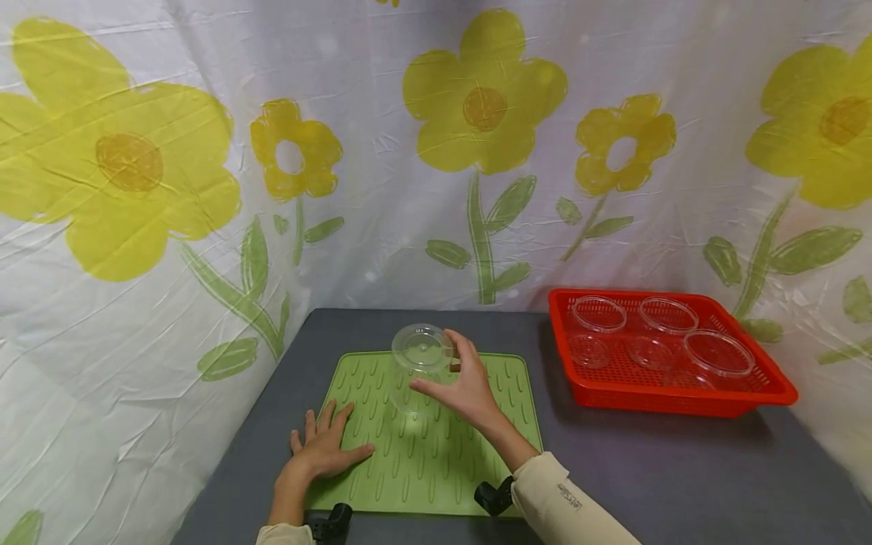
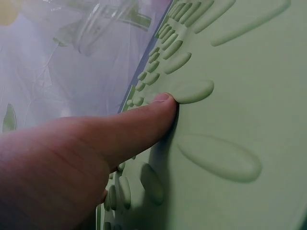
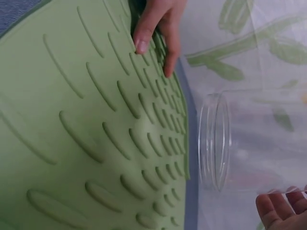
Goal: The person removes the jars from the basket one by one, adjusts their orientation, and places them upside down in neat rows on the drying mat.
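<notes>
Above the green mat [image 1: 436,454]: clear jar [image 1: 421,363], upright, pinched by right hand [image 1: 463,390]; left hand [image 1: 325,448] flat on mat, fingers spread.

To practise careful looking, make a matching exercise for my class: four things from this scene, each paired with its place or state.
Things:
1. left hand
2. right hand
3. red basket
4. green mat

Places or states:
A. holds clear dishes
B. grips a clear jar
C. lies on the grey table
D. rests flat on the mat

Pairs: 1-D, 2-B, 3-A, 4-C
</notes>
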{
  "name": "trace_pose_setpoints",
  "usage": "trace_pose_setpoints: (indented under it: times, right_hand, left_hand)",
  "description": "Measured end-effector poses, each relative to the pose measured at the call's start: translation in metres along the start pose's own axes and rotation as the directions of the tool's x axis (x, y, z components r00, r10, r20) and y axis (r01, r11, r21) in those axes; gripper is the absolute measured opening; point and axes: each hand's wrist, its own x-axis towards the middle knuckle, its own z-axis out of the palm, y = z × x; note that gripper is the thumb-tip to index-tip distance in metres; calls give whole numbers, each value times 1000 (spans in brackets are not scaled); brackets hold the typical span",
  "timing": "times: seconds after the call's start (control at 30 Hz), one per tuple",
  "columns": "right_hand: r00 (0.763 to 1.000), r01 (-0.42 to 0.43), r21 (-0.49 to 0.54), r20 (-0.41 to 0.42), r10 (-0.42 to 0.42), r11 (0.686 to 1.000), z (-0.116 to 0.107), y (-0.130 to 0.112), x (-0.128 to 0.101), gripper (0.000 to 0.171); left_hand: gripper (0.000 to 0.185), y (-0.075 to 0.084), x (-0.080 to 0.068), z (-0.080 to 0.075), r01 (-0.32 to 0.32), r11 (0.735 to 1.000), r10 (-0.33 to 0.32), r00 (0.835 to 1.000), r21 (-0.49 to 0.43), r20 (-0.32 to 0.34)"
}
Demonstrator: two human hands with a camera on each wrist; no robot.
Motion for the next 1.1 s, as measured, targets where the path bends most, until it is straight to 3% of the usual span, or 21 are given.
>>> trace_pose_setpoints:
  times: [0.27, 0.5, 0.8, 1.1]
  right_hand:
    - [999, -36, -24, -3, 36, 999, 18, 13, 13, 99]
    - [999, -37, -17, 17, 38, 999, 33, 14, 19, 102]
    - [997, -8, -48, 81, 11, 999, 50, 9, 26, 100]
    - [995, -37, -55, 91, 42, 998, 67, 11, 33, 102]
  left_hand:
    - [102, 10, -3, -5, 19, 1000, -19, 1000, 6, 20]
    - [110, -2, 4, 3, 8, 1000, -8, 1000, -22, 15]
    - [108, -1, 3, 1, 24, 1000, -24, 1000, 4, 11]
    - [111, -4, 6, 4, 10, 1000, -10, 1000, 16, -2]
